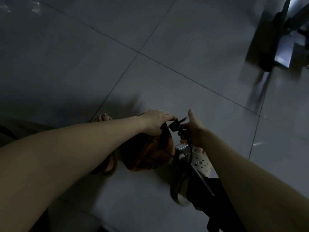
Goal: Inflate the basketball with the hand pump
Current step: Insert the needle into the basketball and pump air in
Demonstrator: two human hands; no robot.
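basketball [150,153] on floor [150,72] clasped at top by left grip [157,123]; pump hose [189,148] grasped by right grip [194,131].

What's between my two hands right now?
In the head view, the pump's black nozzle head sits between the left hand, on the basketball, and the right hand, which holds the hose.

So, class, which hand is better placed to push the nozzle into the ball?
Right: the right hand holds the hose nozzle beside the basketball; the left hand grips the ball's top.
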